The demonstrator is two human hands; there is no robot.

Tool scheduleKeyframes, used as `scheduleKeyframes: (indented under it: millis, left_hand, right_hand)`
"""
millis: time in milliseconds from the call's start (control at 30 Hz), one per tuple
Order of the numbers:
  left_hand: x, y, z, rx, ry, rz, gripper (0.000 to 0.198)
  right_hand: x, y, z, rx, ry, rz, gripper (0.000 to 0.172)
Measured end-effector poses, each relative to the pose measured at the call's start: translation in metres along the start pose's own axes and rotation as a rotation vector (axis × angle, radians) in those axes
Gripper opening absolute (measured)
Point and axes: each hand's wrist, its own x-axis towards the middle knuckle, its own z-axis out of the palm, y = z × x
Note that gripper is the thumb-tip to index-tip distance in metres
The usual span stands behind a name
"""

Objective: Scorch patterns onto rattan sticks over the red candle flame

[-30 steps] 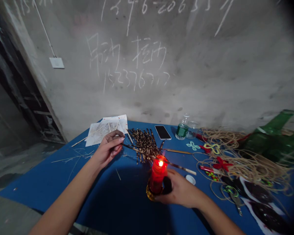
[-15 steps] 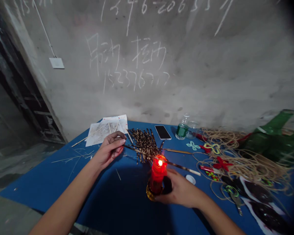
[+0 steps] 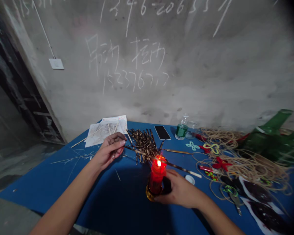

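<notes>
Between its fingertips my left hand (image 3: pixel 110 150) pinches the dark end of a thin wooden stick (image 3: pixel 178 167). This stick slants down to the right, scorched in dark bands with a pale far end. It crosses at the flame of a lit red candle (image 3: pixel 156 179) on a gold base. My right hand (image 3: pixel 177 189) is closed around the candle's lower part; some of its fingers are hidden behind it. Beyond the candle lies a pile of dark-banded sticks (image 3: pixel 143 143).
White papers (image 3: pixel 93 137) with pale sticks lie at back left. A phone (image 3: pixel 162 132), a small bottle (image 3: pixel 181 130) and a glass jar (image 3: pixel 192 130) stand along the wall. Tangled cord (image 3: pixel 254 166), green bottles (image 3: pixel 267 140) and a white cap (image 3: pixel 190 179) occupy the right side of the blue table (image 3: pixel 51 182).
Both hands keep their grips and stay nearly in place. The stick's pale end has dipped slightly and moved a little to the right. The view has shifted slightly.
</notes>
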Motion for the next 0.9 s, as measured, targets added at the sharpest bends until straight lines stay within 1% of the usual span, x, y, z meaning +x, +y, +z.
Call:
scheduleKeyframes:
  millis: [300,600,767,900]
  left_hand:
    - [0.0000,-0.0026,-0.0039,0.015,-0.018,0.003,0.028]
    - [0.0017,-0.0005,-0.0003,-0.035,0.000,-0.006,0.030]
    - [0.0014,0.0006,0.0004,-0.029,0.009,-0.005,0.028]
    - [0.0015,0.0024,0.0024,-0.046,0.013,-0.005,0.029]
  right_hand:
    - [0.0007,-0.0019,-0.0006,0.015,-0.019,0.018,0.037]
    - [0.0015,-0.0028,0.0002,0.016,-0.001,-0.004,0.039]
    - [0.0009,-0.0020,0.0001,0.019,-0.027,0.026,0.038]
    - [0.0015,0.0015,0.0004,0.013,-0.034,0.046,0.042]
